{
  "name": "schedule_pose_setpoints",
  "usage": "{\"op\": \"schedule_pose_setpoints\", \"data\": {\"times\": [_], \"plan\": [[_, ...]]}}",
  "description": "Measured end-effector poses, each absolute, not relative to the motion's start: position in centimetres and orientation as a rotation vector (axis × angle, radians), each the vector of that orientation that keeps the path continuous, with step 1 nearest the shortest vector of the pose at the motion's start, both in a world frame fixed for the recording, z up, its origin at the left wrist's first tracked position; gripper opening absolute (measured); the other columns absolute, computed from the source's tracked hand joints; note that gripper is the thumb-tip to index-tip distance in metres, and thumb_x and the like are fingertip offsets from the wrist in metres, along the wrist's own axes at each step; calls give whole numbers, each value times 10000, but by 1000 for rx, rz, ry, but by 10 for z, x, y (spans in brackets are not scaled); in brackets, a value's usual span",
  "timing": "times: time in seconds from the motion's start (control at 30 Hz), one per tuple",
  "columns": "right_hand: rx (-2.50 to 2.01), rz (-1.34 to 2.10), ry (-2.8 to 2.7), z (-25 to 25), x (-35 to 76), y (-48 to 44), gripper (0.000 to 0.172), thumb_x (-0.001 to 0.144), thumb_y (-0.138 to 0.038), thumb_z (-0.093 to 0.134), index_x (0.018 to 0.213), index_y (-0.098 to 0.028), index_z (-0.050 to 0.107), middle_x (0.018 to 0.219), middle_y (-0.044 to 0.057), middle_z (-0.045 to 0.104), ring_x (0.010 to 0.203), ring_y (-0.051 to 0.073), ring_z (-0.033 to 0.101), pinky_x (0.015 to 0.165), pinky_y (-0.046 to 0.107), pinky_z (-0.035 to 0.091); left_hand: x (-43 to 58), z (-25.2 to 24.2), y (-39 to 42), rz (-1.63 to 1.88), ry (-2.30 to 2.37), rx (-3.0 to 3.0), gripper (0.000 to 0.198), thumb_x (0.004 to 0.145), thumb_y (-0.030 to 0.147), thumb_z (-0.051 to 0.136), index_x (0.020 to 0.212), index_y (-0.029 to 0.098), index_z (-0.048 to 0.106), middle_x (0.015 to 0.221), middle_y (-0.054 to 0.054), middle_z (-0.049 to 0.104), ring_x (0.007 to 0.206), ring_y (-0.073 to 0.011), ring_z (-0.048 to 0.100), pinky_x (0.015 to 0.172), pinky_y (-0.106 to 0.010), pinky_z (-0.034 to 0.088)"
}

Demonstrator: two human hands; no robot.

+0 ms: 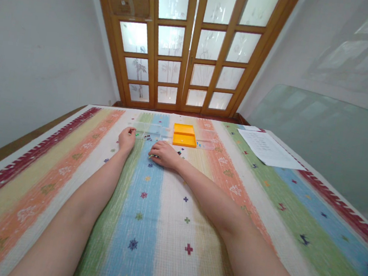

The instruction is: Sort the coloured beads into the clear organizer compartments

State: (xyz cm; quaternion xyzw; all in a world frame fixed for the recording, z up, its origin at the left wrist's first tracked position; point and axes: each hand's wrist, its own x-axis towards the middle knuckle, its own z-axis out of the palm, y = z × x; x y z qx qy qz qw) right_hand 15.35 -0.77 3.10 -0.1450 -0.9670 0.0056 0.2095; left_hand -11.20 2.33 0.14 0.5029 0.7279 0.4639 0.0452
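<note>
My left hand is at the left edge of a clear plastic box. Its fingers are pinched together, and what they hold, if anything, is too small to name. Inside the box lie a small green piece and several tiny dark pieces. Just in front of the box, my right hand rests low over the blue stripe of the cloth with its fingers curled. A tiny yellow-green bit shows at its fingertips; its kind cannot be made out.
An orange case lies opened behind my right hand. Right of it is another clear box with small blue pieces. Printed paper lies on the far right of the striped tablecloth. Beyond the table stand wood-framed glass doors.
</note>
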Motion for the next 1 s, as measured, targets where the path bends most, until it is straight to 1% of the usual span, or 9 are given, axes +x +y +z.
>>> {"op": "schedule_pose_setpoints", "data": {"times": [0.1, 0.23, 0.33, 0.53, 0.77, 0.87, 1.0], "plan": [[-380, 0, -2719, 30, 151, -10, 176, 1012, -310, 626, 1085, -244, 771, 1106, 85, 698, 1088, 253, 554, 970, 372, 377, -111, -1, 25, 1423, 2226, 1500, 288, 950, 320, 529, 1108, 205, 739, 1063, -81, 766, 1011, -250, 689, 961, -352, 502], [-408, 8, -2708, 28, 153, -8, 170, 991, -304, 653, 1081, -233, 778, 1105, 96, 693, 1088, 260, 551, 957, 373, 390, -109, -2, 26, 1432, 2216, 1518, 313, 935, 291, 541, 1179, 208, 720, 1087, -77, 769, 1031, -246, 697, 991, -354, 494], [-451, 21, -2701, 27, 154, -7, 179, 987, -309, 656, 1093, -236, 781, 1111, 102, 690, 1099, 263, 554, 958, 374, 396, -108, -2, 26, 1416, 2228, 1508, 325, 929, 295, 546, 1196, 216, 713, 1106, -77, 769, 1054, -249, 698, 998, -356, 494], [-408, 30, -2709, 26, 154, -8, 169, 1000, -280, 643, 1094, -260, 782, 1147, 86, 697, 1116, 251, 564, 967, 364, 402, -106, -3, 26, 1398, 2186, 1566, 309, 921, 278, 523, 1142, 219, 730, 1104, -69, 776, 1041, -234, 699, 992, -339, 500], [-363, 96, -2650, 22, 152, -5, 145, 988, -227, 642, 1018, -232, 784, 1078, 93, 710, 1067, 245, 584, 955, 363, 424, -106, -5, 27, 1403, 2168, 1614, 293, 904, 276, 527, 1079, 216, 755, 1103, -73, 782, 1050, -246, 697, 997, -351, 496], [-413, 153, -2620, 18, 154, -1, 142, 994, -223, 634, 1020, -213, 773, 1068, 94, 719, 1063, 240, 593, 968, 361, 433, -104, -4, 26, 1388, 2167, 1622, 291, 907, 277, 524, 1063, 217, 761, 1085, -67, 788, 1024, -245, 698, 979, -347, 498], [-629, 202, -2480, 16, 160, 6, 160, 1010, -220, 609, 1069, -211, 758, 1065, 92, 729, 1068, 236, 607, 975, 357, 440, -99, -1, 23, 1325, 2162, 1654, 291, 903, 263, 517, 1037, 219, 771, 1034, -56, 795, 974, -242, 695, 928, -337, 505]]}}
